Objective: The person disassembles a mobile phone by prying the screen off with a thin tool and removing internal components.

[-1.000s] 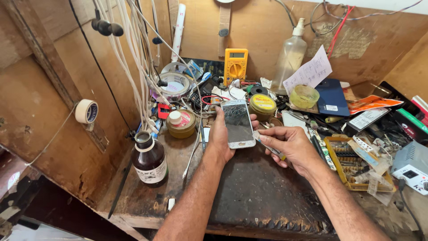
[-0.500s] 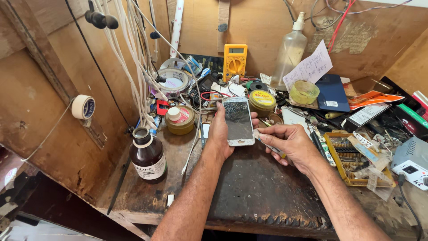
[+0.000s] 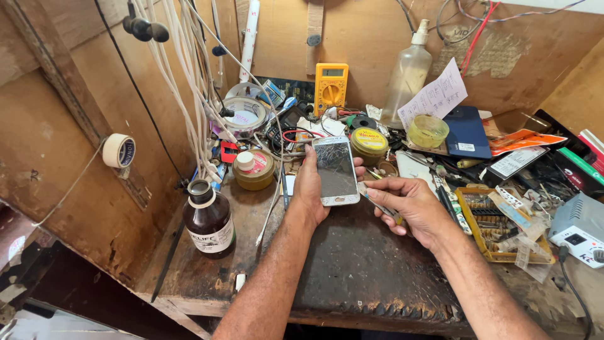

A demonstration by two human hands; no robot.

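Note:
My left hand (image 3: 309,189) grips a white smartphone (image 3: 336,170) with a cracked screen, held upright above the dark work mat (image 3: 371,271). To the right of it, my right hand (image 3: 409,204) pinches a thin tool (image 3: 380,208) whose tip points at the phone's right edge. Both forearms reach in from the bottom of the view.
A brown glass bottle (image 3: 209,220) stands at the left of the bench. Behind the phone are round tins (image 3: 253,170), a yellow multimeter (image 3: 331,87), a plastic squeeze bottle (image 3: 408,72) and tangled wires. A parts tray (image 3: 497,223) and a white box unit (image 3: 582,230) lie right. Tape roll (image 3: 118,151) hangs left.
Both hands and the phone stay almost still; the view has shifted slightly, and the right hand's tool sits close to the phone's edge as before.

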